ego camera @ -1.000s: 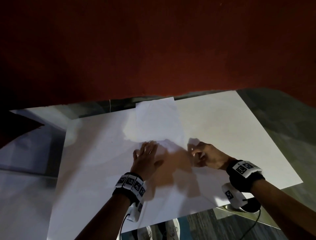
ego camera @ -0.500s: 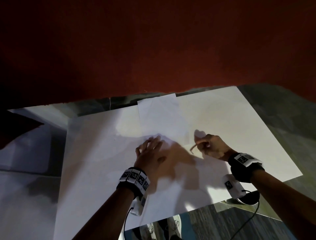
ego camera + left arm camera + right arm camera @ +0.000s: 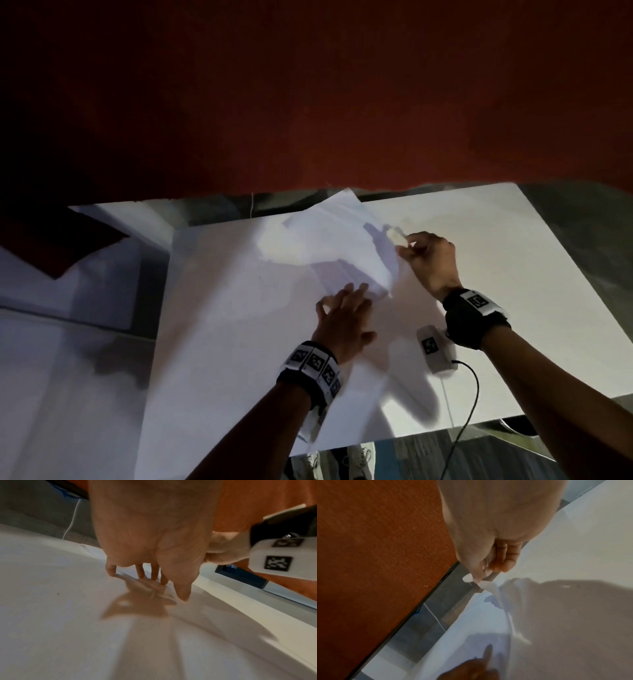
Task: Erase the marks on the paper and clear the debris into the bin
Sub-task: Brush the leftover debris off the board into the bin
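Note:
A white sheet of paper (image 3: 329,246) lies askew on a large white board (image 3: 496,291), with its right side lifted off the board. My left hand (image 3: 342,308) presses the sheet's near corner with straight, spread fingers (image 3: 154,574). My right hand (image 3: 424,260) pinches the raised right edge of the paper (image 3: 493,592) between thumb and fingers (image 3: 503,561). A small white tip (image 3: 467,578) sticks out past the thumb; whether it is an eraser I cannot tell. Marks on the sheet are too faint to make out. No bin is in view.
A dark red wall (image 3: 308,102) rises right behind the board's far edge. A black cable (image 3: 469,394) hangs from my right wrist over the board's near edge. Pale surfaces (image 3: 68,377) lie to the left, and floor with shoes (image 3: 363,459) shows below.
My right hand has moved away from me and raised the paper's right edge, so the sheet has turned and partly lifted. My left hand stays pressed on the near corner.

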{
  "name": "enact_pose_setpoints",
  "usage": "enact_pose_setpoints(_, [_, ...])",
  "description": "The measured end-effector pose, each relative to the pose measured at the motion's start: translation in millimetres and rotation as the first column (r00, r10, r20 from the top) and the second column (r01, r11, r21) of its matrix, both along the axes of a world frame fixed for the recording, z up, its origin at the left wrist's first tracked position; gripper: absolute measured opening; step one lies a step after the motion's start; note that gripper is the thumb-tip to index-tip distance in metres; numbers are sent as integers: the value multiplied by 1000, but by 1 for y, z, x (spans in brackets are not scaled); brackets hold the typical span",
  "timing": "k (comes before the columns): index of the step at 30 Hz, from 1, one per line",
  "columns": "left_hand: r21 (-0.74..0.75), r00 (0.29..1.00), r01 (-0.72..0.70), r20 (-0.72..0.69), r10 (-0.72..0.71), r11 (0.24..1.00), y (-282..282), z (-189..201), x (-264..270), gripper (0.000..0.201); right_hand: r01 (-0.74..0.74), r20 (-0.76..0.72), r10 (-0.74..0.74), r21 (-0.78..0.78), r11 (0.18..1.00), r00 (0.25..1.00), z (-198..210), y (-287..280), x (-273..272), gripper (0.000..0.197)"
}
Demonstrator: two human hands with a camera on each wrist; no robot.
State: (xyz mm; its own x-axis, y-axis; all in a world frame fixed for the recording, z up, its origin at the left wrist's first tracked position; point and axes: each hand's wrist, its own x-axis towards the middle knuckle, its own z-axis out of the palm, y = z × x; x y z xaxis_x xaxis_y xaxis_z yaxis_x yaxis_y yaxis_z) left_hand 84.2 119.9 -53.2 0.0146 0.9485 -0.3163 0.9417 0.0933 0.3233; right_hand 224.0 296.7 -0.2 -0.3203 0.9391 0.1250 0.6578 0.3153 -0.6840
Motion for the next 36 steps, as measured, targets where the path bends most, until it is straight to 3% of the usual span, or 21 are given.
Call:
enact_pose_setpoints(4, [-12, 1000, 27, -7, -27, 1000, 8, -4, 9, 67, 117, -40, -114, 65, 991, 993, 6, 7, -9, 23])
enact_pose_setpoints(7, [-22, 998, 55, 35, -54, 998, 16, 0, 17, 67, -40, 101, 34, 67, 997, 994, -10, 3, -15, 18])
enact_pose_setpoints(10, [14, 986, 8, 167, -11, 1000, 14, 3, 7, 68, -125, 239, 113, 37, 991, 965, -30, -5, -18, 15])
enact_pose_setpoints(12, [78, 971, -82, 231, 62, 994, 2, 10, -17, 74, -155, 265, 147, 8, 988, 953, -36, -11, -21, 24])
enact_pose_setpoints(15, [57, 945, -294, 168, 281, 954, -27, 17, -78, 71, -133, 329, 129, -10, 991, 935, -38, -15, -28, 27])
enact_pose_setpoints(18, [90, 838, -544, 105, 535, 834, -71, 9, -150, 69, -101, 294, 59, 130, 986, 954, -41, -25, -41, 28])
enact_pose_setpoints(22, [69, 681, -732, 80, 728, 678, -125, -22, -221, 81, -347, 191, 317, 152, 926, 929, -51, -68, -80, 28])
enact_pose_setpoints(26, [0, 673, -739, 23, 739, 673, -117, -39, -218, 105, -482, 83, 482, -13, 876, 872, -63, -92, -102, 23])
enact_pose_setpoints(28, [23, 702, -712, 22, 711, 702, -101, -35, -197, 106, -469, 62, 473, -69, 881, 879, -67, -101, -102, 23])
enact_pose_setpoints(32, [50, 885, -464, -8, 465, 884, -86, -26, -155, 100, -385, 31, 387, -68, 920, 921, -68, -112, -99, 21])
enact_pose_setpoints(34, [88, 955, -292, -21, 294, 952, -93, -30, -142, 96, -384, 23, 386, -63, 921, 922, -67, -112, -99, 20])
enact_pose_setpoints(36, [188, 997, -32, -69, 46, 982, -107, -40, -138, 87, -390, 42, 392, -61, 919, 919, -66, -109, -96, 12])
